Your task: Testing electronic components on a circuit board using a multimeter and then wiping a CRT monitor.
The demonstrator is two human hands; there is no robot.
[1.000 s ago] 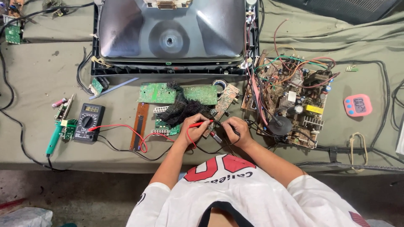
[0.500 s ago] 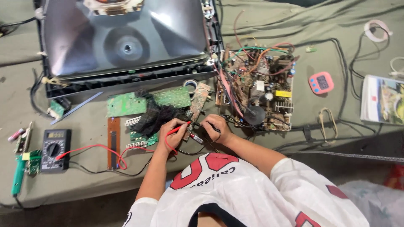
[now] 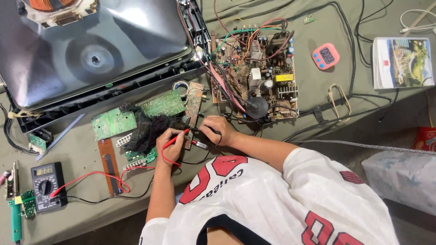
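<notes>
A red probe [image 3: 179, 137] is pinched in the left hand [image 3: 169, 146], its tip set against the narrow brown circuit board [image 3: 194, 109]. The right hand [image 3: 217, 130] is closed on a second, black probe [image 3: 200, 144], held at the lower end of the same board. Compared with the earlier views, both hands are found on the same spot of the board with the probes barely shifted; only the camera has swung to the right, so the probing appears to be continuing at one point. A red wire [image 3: 97, 174] is led from the left hand, away from the brown board, to a black meter [image 3: 46, 186] lying on the table [image 3: 318, 86]. Just beside the brown board a dark mesh wad [image 3: 147, 129] is draped over green boards [image 3: 136, 115], crowding the left hand. On the board's other side a large wired board [image 3: 254, 77] is seen, and beyond it a pink timer [image 3: 325, 56]. Above the brown board lies the picture tube [image 3: 95, 50].
</notes>
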